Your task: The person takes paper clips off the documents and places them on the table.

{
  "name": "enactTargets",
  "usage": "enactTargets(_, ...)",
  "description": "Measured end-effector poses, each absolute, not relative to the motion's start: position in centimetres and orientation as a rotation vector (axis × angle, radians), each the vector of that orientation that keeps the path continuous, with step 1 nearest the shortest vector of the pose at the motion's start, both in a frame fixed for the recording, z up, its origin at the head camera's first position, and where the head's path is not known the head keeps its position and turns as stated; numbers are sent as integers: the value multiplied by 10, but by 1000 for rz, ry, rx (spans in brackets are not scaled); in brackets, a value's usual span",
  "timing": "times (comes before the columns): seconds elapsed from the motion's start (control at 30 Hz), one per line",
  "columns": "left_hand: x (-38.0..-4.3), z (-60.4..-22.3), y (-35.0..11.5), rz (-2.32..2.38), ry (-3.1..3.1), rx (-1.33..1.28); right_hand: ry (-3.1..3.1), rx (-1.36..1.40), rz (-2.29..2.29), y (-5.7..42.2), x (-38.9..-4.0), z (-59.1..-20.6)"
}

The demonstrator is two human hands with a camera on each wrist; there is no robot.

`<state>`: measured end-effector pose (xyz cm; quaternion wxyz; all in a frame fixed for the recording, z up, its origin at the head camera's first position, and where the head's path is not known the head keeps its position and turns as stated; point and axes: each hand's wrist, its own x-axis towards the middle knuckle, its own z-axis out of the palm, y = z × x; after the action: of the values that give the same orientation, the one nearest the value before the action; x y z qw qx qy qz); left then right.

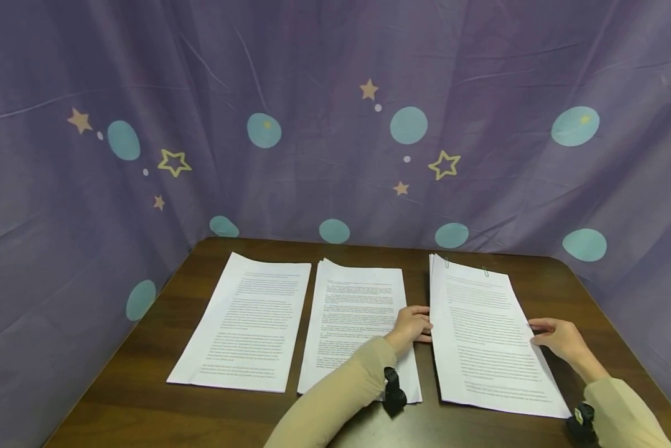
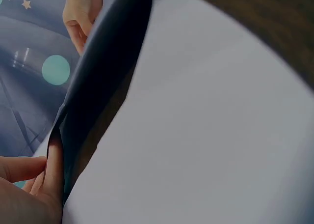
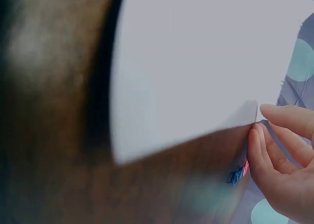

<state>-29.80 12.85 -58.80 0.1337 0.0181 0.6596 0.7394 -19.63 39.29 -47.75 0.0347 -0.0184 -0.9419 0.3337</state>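
Both hands hold a stack of printed sheets by its two long sides, on the right of the table. Two paper clips sit along the stack's top edge. My left hand pinches the left edge, its fingers reaching behind the paper. At the opposite edge, my right hand grips the sheets between thumb and fingers. The left wrist view shows the dark, shaded underside of the raised stack, close by the left fingers. Part of the left forearm covers the middle stack of printed sheets.
Another stack of printed pages lies on the left of the brown wooden table. Small blue and pink pieces show beyond the paper in the right wrist view. A purple curtain with stars and dots hangs behind and beside the table.
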Motion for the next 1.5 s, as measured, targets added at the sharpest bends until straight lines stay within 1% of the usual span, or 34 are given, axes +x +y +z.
enactTargets(0.1, -285, -563, 120, 2127, 1904, 1, -2907, -87, 1061, 393, -196, -476)
enactTargets(0.13, -284, -563, 118, 2171, 1881, 46, -2910, -99, 1089, 392, -196, -476)
enactTargets(0.17, -278, -549, 115, 2152, 1872, 0, -2910, -110, 1133, 393, -196, -476)
enactTargets(0.33, -258, -513, 102, 2178, 1847, -31, -2881, -144, 1384, 392, -196, -476)
enactTargets(0.37, -250, -498, 99, 2148, 1846, -94, -2871, -140, 1429, 392, -196, -477)
enactTargets(0.47, -242, -484, 92, 2157, 1827, -123, -2854, -126, 1532, 391, -196, -478)
enactTargets(0.7, -243, -480, 82, 2189, 1743, -147, -2817, -84, 1770, 385, -199, -476)
enactTargets(0.8, -243, -480, 80, 2218, 1708, -140, -2840, -59, 1776, 383, -201, -475)
enactTargets(1.3, -240, -470, 78, 2182, 1731, -38, -2807, -118, 1841, 374, -201, -468)
enactTargets(1.5, -239, -463, 68, 2187, 1728, -19, -2743, -115, 1863, 370, -200, -462)
